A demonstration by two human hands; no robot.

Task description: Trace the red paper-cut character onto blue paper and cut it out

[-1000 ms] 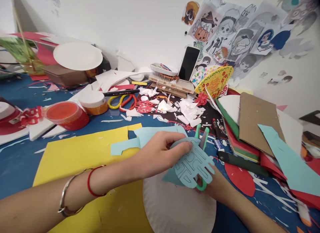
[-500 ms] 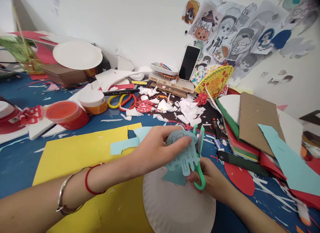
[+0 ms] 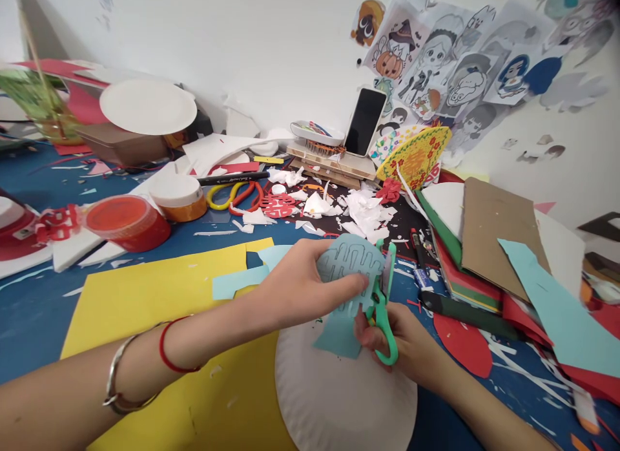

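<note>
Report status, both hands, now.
Left hand pinching patterned light-blue paper cutout. Right hand holding green-handled scissors alongside. Round white paper plate beneath.

A craft corner: cartoon drawings (image 3: 437, 50) on the wall (image 3: 217, 44), paper scraps (image 3: 365, 212) and coloured sheets (image 3: 159, 289) across a blue table (image 3: 33, 328).

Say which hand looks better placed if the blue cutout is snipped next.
Probably the right: the right hand holds the green scissors, their blades beside the edge of the blue cutout. The left hand is busy holding the paper, thumb across its face.

Left hand (image 3: 303, 284): blue paper (image 3: 345, 260); right hand (image 3: 411, 340): scissors (image 3: 384, 323).
</note>
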